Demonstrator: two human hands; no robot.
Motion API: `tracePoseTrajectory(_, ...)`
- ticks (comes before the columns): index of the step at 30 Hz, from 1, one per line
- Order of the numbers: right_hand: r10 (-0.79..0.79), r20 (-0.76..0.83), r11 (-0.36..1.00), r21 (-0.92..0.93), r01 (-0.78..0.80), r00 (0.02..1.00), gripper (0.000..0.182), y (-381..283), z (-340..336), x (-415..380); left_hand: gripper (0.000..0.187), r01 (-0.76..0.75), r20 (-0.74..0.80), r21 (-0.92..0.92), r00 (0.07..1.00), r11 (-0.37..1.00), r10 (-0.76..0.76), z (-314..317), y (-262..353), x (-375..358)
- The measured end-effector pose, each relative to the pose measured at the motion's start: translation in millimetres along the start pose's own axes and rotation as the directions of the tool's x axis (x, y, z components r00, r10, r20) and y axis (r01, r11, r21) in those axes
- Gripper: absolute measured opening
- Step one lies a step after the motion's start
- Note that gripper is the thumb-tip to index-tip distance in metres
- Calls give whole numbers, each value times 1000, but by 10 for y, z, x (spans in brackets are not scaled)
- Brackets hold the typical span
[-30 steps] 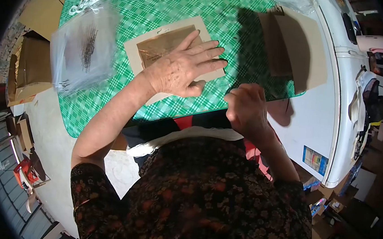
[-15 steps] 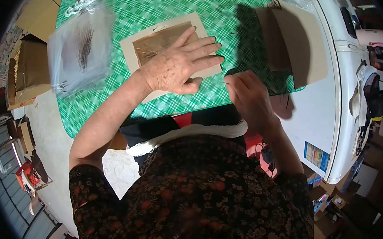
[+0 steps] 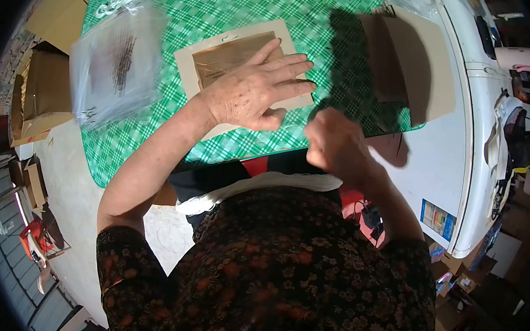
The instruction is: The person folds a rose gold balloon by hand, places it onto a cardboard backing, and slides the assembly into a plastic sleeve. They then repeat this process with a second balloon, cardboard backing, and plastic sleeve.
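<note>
A beige cardboard piece [image 3: 192, 76] with a brown, shiny inner panel [image 3: 223, 59] and a small slot near its top edge lies on the table. My left hand [image 3: 252, 93] rests flat on it, fingers spread and thumb toward me. Just right of the card, at the table's near edge, is my right hand [image 3: 335, 140], curled into a fist and slightly blurred. Whatever it may hold is hidden. A loop of white threads [image 3: 263, 184] lies across my lap.
Green checked cloth [image 3: 184, 10] covers the table. A pile of clear plastic bags [image 3: 114, 60] lies at the left, and a stack of beige card pieces [image 3: 419, 65] at the right. Beyond that stands a white appliance [image 3: 446, 161]. Open cardboard boxes [image 3: 46, 92] are at far left.
My right hand has turned and drawn slightly down, its fingers now curled in more tightly. My left hand stays on the card. The whole view has shifted a little.
</note>
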State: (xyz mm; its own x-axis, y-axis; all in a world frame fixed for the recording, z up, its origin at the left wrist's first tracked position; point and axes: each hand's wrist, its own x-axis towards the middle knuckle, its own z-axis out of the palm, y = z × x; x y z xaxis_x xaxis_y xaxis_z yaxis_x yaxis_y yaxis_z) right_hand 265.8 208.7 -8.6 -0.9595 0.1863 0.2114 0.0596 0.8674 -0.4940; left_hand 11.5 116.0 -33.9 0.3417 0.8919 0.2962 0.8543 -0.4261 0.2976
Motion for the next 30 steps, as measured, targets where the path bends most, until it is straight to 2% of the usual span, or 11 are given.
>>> tracePoseTrajectory(3,-113,166,986,138,91,980,19,-274,-16,-118,77,-11,5,-2,1000,1000,11,-5,-12,9)
tracePoseTrajectory(5,-227,-35,925,306,226,973,18,-465,16,-73,79,-17,1,-10,1000,1000,17,8,-17,0)
tracePoseTrajectory(6,-188,34,876,457,152,982,15,-519,16,-130,80,-21,3,-3,1000,1000,21,11,-15,0)
tracePoseTrajectory(9,-196,155,260,960,-101,968,11,-599,-159,-179,83,-26,10,22,1000,999,25,19,-20,-7)
tracePoseTrajectory(11,-266,184,-29,980,-199,946,9,-614,-266,-271,84,-33,9,33,999,999,33,55,-32,-10)
tracePoseTrajectory(13,-59,224,-225,947,-231,973,13,-693,-442,-444,84,-45,15,49,999,998,44,45,-22,-16)
tracePoseTrajectory(17,199,235,464,833,-303,951,25,-491,-632,-570,79,-82,-10,73,997,994,83,-37,46,-14)
tracePoseTrajectory(19,432,204,743,470,-475,878,29,-472,-635,-599,74,-80,-35,56,996,995,82,-139,138,-69)
tracePoseTrajectory(20,420,230,825,306,-475,878,42,-362,-602,-643,71,-68,-48,34,996,997,69,-210,204,-127)
tracePoseTrajectory(26,320,165,944,33,-329,933,82,-95,-350,-713,77,192,-9,49,981,980,-192,-378,704,-916)
tracePoseTrajectory(30,225,121,974,-45,-221,967,82,-9,-272,-593,69,395,2,95,918,914,-397,-295,1057,-1347)
